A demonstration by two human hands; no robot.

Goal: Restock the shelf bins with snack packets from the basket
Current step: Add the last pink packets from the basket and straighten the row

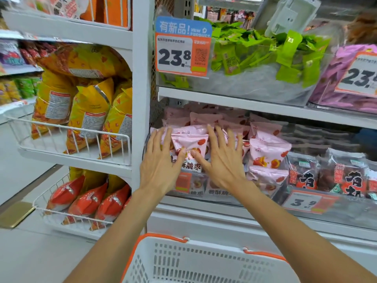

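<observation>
A clear shelf bin (204, 193) on the lower shelf is heaped with pink snack packets (267, 152). My left hand (161, 162) and my right hand (222, 158) lie side by side on the left of the heap, fingers straight and spread. They press one pink packet (190, 142) between them, both thumbs touching its front. The white basket (204, 262) with orange handles sits below my forearms at the bottom of the view; its inside is hidden.
Above is a clear bin of green packets (255, 50) with a 23.8 price sign (182, 48), and a purple-packet bin (346, 78) at right. Dark red packets (330, 174) fill the neighbouring bin. Wire racks (81, 137) of yellow and orange bags stand left.
</observation>
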